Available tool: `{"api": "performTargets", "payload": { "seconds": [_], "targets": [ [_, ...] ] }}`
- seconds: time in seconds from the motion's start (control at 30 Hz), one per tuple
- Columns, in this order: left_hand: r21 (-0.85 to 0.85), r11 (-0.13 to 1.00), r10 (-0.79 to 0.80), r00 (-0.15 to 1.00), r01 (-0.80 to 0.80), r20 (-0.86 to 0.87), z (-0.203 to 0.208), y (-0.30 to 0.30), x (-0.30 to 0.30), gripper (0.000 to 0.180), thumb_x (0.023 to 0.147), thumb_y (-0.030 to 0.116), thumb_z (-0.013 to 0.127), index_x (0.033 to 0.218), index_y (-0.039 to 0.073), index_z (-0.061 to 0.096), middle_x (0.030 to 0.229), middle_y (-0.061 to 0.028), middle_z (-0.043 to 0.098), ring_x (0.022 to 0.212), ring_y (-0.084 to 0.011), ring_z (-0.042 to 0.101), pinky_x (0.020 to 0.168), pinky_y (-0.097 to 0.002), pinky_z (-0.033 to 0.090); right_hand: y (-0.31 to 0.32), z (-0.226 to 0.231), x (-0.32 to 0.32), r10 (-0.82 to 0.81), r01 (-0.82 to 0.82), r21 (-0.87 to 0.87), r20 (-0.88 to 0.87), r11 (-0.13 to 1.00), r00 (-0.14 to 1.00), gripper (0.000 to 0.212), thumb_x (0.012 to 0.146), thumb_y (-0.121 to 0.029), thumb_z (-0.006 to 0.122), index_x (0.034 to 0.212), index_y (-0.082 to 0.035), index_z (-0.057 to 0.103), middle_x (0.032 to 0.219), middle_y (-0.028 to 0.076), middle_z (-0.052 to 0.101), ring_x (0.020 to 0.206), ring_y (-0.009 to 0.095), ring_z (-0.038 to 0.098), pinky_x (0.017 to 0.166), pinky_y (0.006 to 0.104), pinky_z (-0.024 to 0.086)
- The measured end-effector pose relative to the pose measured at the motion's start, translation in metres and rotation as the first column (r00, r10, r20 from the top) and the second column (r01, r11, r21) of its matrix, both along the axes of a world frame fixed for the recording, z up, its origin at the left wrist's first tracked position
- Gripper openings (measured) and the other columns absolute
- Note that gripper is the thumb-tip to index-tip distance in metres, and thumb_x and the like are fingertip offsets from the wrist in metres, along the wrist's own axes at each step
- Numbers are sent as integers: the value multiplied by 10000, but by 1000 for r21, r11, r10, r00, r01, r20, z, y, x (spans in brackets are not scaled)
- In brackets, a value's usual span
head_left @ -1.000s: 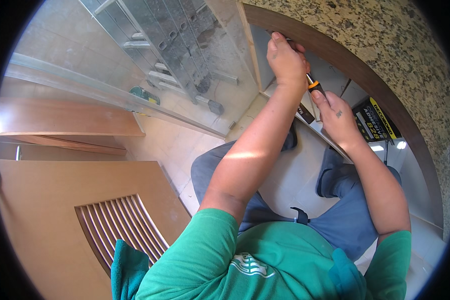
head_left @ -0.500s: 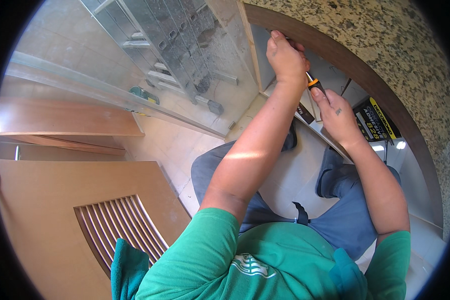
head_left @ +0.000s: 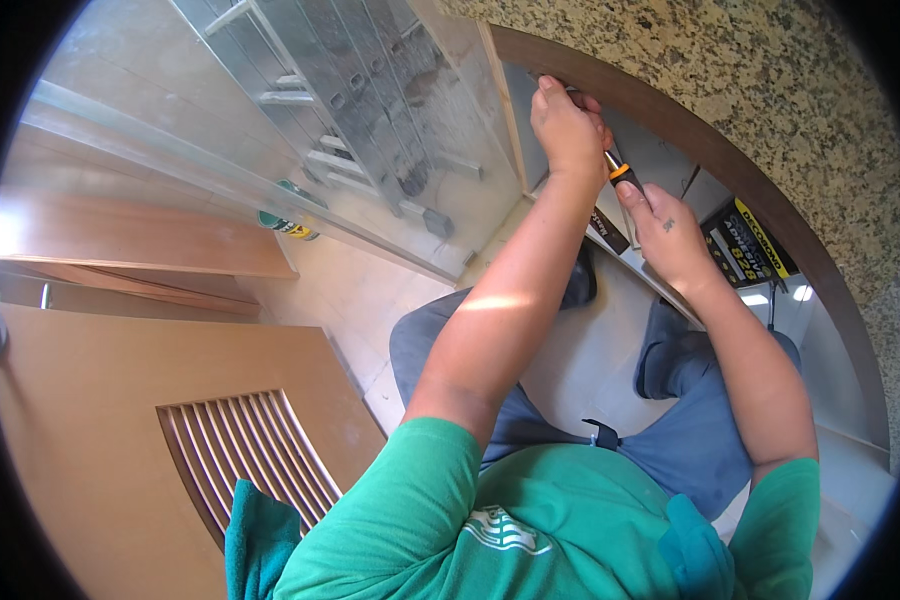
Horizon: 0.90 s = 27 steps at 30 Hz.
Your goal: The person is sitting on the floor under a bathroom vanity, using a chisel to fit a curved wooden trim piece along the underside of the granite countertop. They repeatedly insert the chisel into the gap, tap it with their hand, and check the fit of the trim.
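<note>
My right hand [head_left: 670, 235] is closed around the black and orange handle of a screwdriver [head_left: 622, 176]. Its metal shaft runs up and to the left into my left hand [head_left: 568, 128], whose fingers are curled around it, just under the curved brown edge [head_left: 610, 68] of the counter. The screwdriver's tip is mostly hidden by my left fingers, so what it touches cannot be made out. Right of my right hand, a black and yellow adhesive container [head_left: 748, 243] sits inside the white cabinet space below the counter.
A speckled granite top [head_left: 710, 75] curves above my hands. On the left stand a glass panel [head_left: 220, 175], a ladder [head_left: 340, 160] behind it, a green can [head_left: 288, 226], and a wooden door [head_left: 100, 390] with slats. My knees are bent beside the cabinet opening.
The view has shifted slightly. My right hand and the screwdriver handle have moved a little left; my left hand keeps its place near the counter edge.
</note>
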<state>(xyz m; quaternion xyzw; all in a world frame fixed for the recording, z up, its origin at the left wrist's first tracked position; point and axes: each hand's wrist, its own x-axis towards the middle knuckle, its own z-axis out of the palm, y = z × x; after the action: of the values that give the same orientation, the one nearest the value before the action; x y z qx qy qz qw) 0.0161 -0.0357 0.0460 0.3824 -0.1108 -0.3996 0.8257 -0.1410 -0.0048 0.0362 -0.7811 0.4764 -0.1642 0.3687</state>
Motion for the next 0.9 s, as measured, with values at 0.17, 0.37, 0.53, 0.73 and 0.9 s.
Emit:
{"api": "performTargets", "payload": {
  "seconds": [0.17, 0.37, 0.53, 0.73, 0.9],
  "targets": [
    [23, 1000, 5, 1000, -5, -1, 1, -1, 2, 365, 1111, 422, 303, 1002, 110, 457, 724, -63, 512, 445, -142, 402, 401, -306, 315, -3, -2, 3, 8, -8, -15, -8, 1000, 1000, 598, 1036, -540, 495, 902, 25, 640, 831, 251, 668, 836, 446, 641, 778, 467, 498],
    [21, 1000, 21, 1000, -21, -11, -1, -7, 6, 398, 1099, 478, 331, 1002, 111, 452, 684, -48, 495, 419, -126, 377, 363, -294, 307, -5, -1, 6, -1, 0, -9, -60, 1000, 998, 614, 1031, -570, 478, 908, 7, 645, 852, 238, 674, 858, 441, 643, 792, 475, 492],
    [23, 1000, 5, 1000, -5, -13, -3, -9, 7, 399, 1104, 448, 311, 990, 96, 461, 692, -64, 507, 430, -138, 393, 379, -303, 316, -10, -4, 8, -4, 2, -17, -80, 1000, 997, 614, 1029, -581, 472, 909, -5, 647, 871, 223, 683, 888, 437, 645, 821, 496, 484],
    [19, 1000, 9, 1000, -9, -11, -2, -9, 11, 390, 1107, 427, 303, 991, 96, 472, 695, -65, 512, 447, -140, 407, 388, -305, 314, -11, 0, 11, 1, -2, -13, -98, 1000, 995, 626, 1025, -610, 448, 946, -22, 651, 933, 218, 693, 935, 433, 648, 856, 510, 478],
    [11, 1000, 15, 999, -14, -35, -2, -8, 12, 382, 1107, 432, 315, 995, 103, 474, 695, -58, 511, 441, -141, 405, 387, -302, 315, -9, -2, 10, 2, 0, 20, -95, 1000, 995, 626, 1027, -605, 445, 948, -19, 650, 929, 224, 691, 932, 436, 649, 845, 502, 482]
  ]
}}
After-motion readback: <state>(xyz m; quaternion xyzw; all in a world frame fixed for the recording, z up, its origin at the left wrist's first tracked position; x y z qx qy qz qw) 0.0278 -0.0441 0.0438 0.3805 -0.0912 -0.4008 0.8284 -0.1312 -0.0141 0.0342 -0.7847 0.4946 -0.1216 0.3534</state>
